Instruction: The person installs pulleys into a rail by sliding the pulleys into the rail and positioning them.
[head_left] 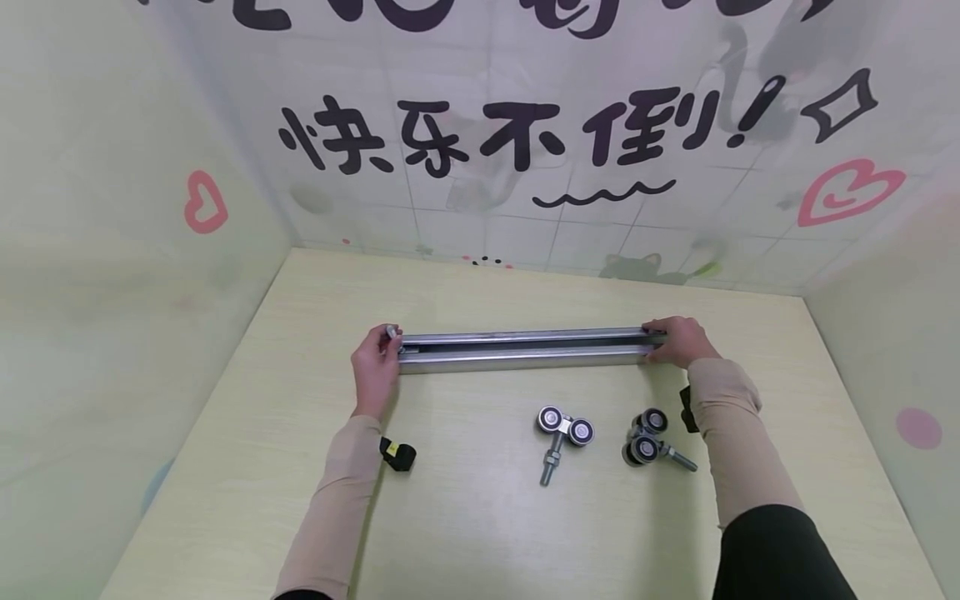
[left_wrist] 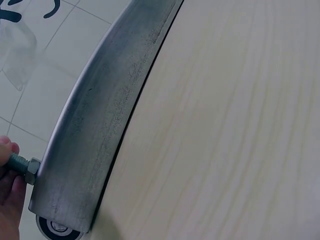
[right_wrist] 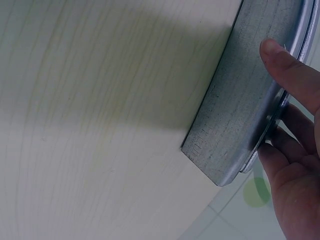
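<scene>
Pale wood table (head_left: 465,533), white printed backdrop (head_left: 487,187) behind it, beyond both hands. Both arms reach forward, forearms in beige sleeves (head_left: 341,492), spread wide, one hand at each end of a metal rail (head_left: 525,363) that lies crosswise between them, slot up.

Left hand (head_left: 373,373) at the left end: fingers bent in, nearly closed, pinching a bolt (left_wrist: 18,163). Its nut (left_wrist: 32,171) sits right by the rail's lip, below the fingers; a wheel (left_wrist: 59,227) pokes partly out of the rail end beneath the grip. Can't tell if this hand also touches the rail.

Right hand (head_left: 681,343) spans the right end, parted just to the rail's width: thumb on the near wall, fingers at the slotted side. Rail end sticks out a little past that grip.

Two loose rollers lie on the near side of the rail: one roller (head_left: 558,427) between the hands, another roller (head_left: 647,442) just nearer than the right grip, beside that forearm. Table's back edge runs a short way beyond the rail; side edges are well apart from both hands.
</scene>
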